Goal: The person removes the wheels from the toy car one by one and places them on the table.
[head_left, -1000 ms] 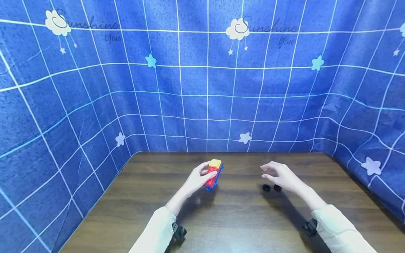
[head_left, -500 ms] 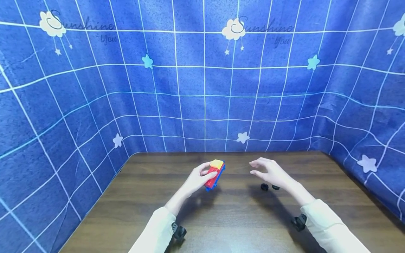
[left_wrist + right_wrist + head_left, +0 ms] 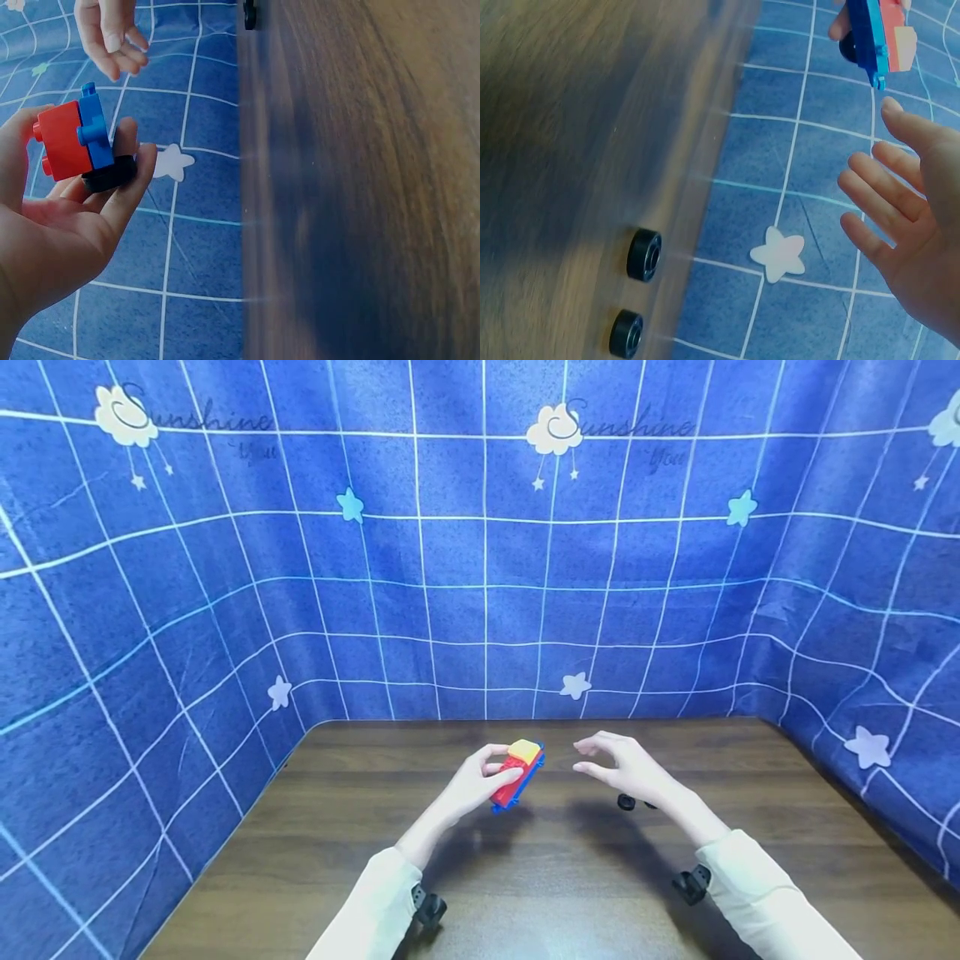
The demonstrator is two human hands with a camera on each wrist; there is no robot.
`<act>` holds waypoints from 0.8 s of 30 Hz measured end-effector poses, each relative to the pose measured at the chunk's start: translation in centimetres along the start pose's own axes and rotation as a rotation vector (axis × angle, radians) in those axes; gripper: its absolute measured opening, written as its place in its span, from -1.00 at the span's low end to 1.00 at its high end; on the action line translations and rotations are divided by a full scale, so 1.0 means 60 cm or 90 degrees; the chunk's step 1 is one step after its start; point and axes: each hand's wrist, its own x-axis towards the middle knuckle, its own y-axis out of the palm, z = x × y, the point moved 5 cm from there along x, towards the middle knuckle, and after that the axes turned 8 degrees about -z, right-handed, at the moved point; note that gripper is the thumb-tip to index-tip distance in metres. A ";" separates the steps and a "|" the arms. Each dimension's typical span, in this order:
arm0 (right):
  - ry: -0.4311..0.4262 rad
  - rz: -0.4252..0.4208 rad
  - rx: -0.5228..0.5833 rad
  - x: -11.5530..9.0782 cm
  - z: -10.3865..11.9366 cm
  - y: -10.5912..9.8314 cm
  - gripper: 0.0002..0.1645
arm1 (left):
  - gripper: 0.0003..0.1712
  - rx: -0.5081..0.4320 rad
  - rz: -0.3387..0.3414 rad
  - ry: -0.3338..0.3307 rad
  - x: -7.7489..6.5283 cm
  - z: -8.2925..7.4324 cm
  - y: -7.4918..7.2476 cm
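My left hand [image 3: 467,789] grips a toy car [image 3: 510,787] of building bricks, held up over the table with thumb and fingers on its two sides. The car has red bricks [image 3: 64,140], a yellow block [image 3: 524,750] at its far end and a blue chassis [image 3: 95,129]. A black wheel [image 3: 110,175] sits on the chassis side by the fingers; a bare blue axle stub [image 3: 90,135] juts from the underside. Just right of the car hovers my right hand [image 3: 628,770], its fingers loosely bent and nothing in them.
Two loose black wheels, a nearer one [image 3: 644,255] and another [image 3: 625,334], stand on the wooden table [image 3: 540,877] below the right hand. Behind the table hangs a blue checked curtain [image 3: 517,610] with stars.
My right hand has moved left, away from above the loose wheels and closer to the car. The left hand has shifted slightly right and tilted the car further, showing more blue chassis.
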 end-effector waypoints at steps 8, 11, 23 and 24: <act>-0.009 0.009 0.035 0.009 0.018 0.013 -0.61 | -0.49 0.025 0.002 0.014 0.002 0.008 -0.004; -0.002 0.020 0.050 0.009 0.020 0.021 -0.60 | -0.47 0.022 0.007 0.016 0.012 0.030 -0.003; 0.012 0.044 0.073 0.015 0.027 0.035 -0.52 | -0.49 0.035 0.015 0.020 0.023 0.041 0.002; 0.012 0.045 0.072 0.017 0.028 0.036 -0.52 | -0.49 0.037 0.018 0.024 0.024 0.041 0.003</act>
